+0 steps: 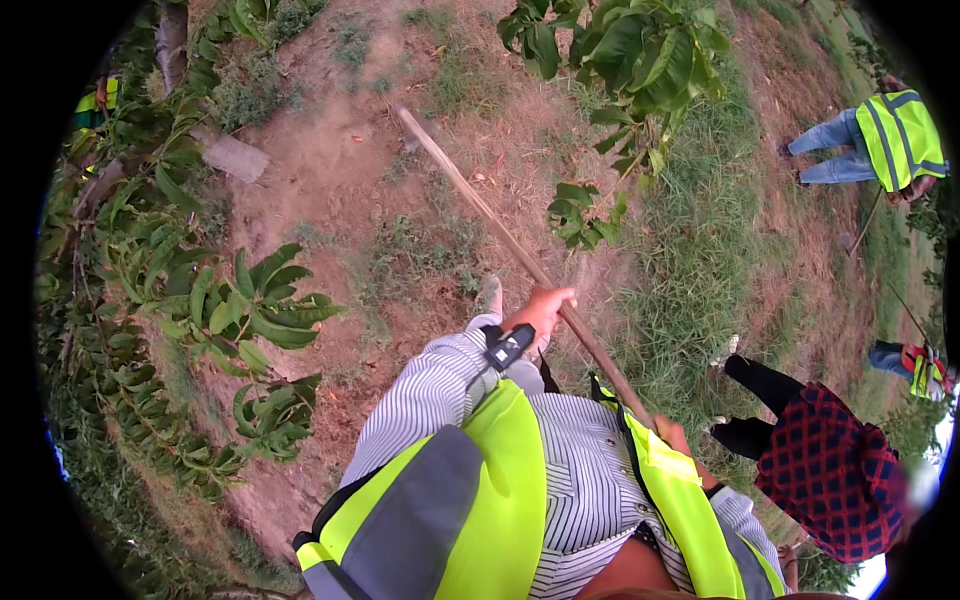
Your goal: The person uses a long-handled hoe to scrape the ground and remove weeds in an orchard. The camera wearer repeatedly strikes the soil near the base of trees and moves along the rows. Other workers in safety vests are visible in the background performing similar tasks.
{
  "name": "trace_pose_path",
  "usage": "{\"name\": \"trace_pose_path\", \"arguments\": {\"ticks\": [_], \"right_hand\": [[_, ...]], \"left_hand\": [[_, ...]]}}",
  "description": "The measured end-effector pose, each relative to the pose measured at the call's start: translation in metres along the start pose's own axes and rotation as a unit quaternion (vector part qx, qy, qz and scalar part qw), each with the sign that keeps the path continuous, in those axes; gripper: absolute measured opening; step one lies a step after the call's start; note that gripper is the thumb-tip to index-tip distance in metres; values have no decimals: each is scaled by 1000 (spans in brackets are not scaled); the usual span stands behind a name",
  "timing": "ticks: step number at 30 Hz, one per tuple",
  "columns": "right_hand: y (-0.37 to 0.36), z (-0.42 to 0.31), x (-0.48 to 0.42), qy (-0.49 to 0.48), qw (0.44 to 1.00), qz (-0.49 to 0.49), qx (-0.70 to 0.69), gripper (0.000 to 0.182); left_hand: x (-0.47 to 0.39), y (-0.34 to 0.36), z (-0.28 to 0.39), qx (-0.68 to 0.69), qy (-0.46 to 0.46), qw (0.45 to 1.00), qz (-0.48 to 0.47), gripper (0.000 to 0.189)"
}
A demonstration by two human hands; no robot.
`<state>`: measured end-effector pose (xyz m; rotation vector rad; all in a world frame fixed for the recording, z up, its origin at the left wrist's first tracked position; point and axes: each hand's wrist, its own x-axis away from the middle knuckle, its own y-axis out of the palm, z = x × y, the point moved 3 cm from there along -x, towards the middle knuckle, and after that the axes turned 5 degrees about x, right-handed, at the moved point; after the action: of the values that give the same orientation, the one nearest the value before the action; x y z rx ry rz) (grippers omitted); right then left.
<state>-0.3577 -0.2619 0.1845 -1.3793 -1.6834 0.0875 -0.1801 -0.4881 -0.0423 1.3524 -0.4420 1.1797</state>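
A long wooden handle (pixel 491 217) runs slantwise from my right side up over the soil. My left hand (pixel 547 309) or right hand, judged by the sleeves: the hand at the picture's centre, on the left side of my body, is my left hand, closed around the handle's middle. Near my right hip my right hand (pixel 673 435) grips its lower end. At the far end, a blurred metal head (pixel 414 138) seems to be attached; its kind cannot be told. Dry, weedy soil (pixel 307 187) lies beneath.
Leafy branches (pixel 645 60) hang at the top, and more (pixel 277 300) spread at the left. A flat grey slab (pixel 236 157) lies by a trunk. A person in a plaid shirt (pixel 825 472) stands close at right; people in yellow vests (pixel 902 139) are farther off, one holding a long-handled tool.
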Motion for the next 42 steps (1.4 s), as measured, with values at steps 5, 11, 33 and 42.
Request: {"name": "trace_pose_path", "arguments": {"ticks": [5,11,33,42], "right_hand": [[10,-39,-86,-54,998,39,4,18],[38,-86,-156,-137,988,35,-58,17],[7,-53,-114,-74,997,-2,13,18],[30,-35,-96,2,1000,-4,-30,17]], "left_hand": [[53,25,136,-89,214,973,5,18],[47,-13,206,-185,347,917,73,14],[44,-10,137,-109,192,974,47,17],[-50,-37,66,-114,190,971,95,29]]}}
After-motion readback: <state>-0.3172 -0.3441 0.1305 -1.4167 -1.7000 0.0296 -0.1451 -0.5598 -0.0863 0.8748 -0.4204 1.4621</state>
